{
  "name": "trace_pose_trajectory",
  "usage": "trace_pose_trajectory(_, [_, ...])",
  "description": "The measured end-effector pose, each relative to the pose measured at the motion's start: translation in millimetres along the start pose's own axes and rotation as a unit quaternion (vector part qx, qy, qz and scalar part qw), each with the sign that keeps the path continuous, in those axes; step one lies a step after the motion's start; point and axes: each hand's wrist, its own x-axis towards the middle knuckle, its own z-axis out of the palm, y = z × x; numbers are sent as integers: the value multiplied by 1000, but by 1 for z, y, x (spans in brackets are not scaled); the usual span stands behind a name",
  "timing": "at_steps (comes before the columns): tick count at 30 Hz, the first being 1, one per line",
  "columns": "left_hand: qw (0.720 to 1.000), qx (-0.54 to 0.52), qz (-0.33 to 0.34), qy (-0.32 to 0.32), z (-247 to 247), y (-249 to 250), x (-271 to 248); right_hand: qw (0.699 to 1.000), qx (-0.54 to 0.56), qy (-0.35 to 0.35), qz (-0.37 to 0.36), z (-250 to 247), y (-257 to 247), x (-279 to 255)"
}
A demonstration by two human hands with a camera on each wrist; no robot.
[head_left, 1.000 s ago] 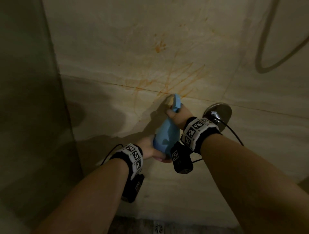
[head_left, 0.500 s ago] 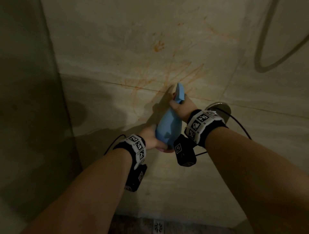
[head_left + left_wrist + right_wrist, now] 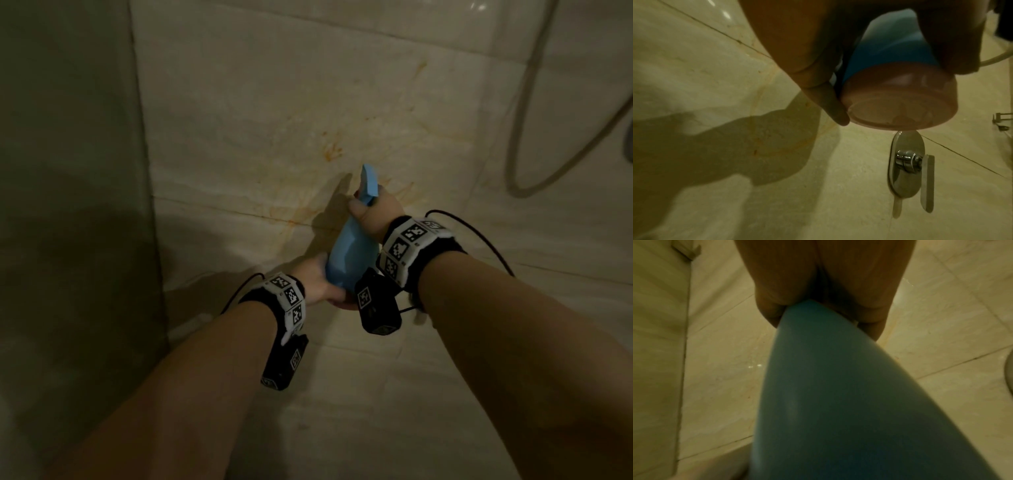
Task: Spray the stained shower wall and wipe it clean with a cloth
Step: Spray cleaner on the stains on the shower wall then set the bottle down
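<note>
A blue spray bottle (image 3: 349,253) is held up in front of the beige tiled shower wall (image 3: 274,102), its blue head (image 3: 369,183) pointing up at the wall. My right hand (image 3: 373,212) grips the bottle's neck, fingers curled round it. My left hand (image 3: 320,282) curls round the bottle's lower body; the left wrist view shows the translucent pinkish base (image 3: 900,100) between its fingers (image 3: 830,104). Orange streaky stains (image 3: 334,152) spread over the wall above and left of the bottle. In the right wrist view the blue bottle body (image 3: 838,402) fills the frame. No cloth is in view.
A dark glass panel or side wall (image 3: 68,205) stands at the left. A shower hose (image 3: 524,144) loops at the upper right. A chrome mixer valve with lever (image 3: 908,165) sits on the wall below the bottle. A metal bracket (image 3: 1003,121) shows at the right.
Both hands and the bottle have risen along the wall toward the stains. The view has tilted upward, and the chrome valve is now hidden behind my right wrist.
</note>
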Motion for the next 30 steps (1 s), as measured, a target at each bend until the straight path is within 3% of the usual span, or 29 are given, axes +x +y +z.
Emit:
trace_pose_trajectory(12, [997,46,-1,-53,2,11,4,994,96,40,44,3,30,-12])
trace_pose_trajectory(19, [998,42,-8,-54,16,9,11,993,86,14,85,0,42,-11])
trace_pose_trajectory(30, [998,16,-16,-60,31,3,16,994,62,0,92,-2,54,-15])
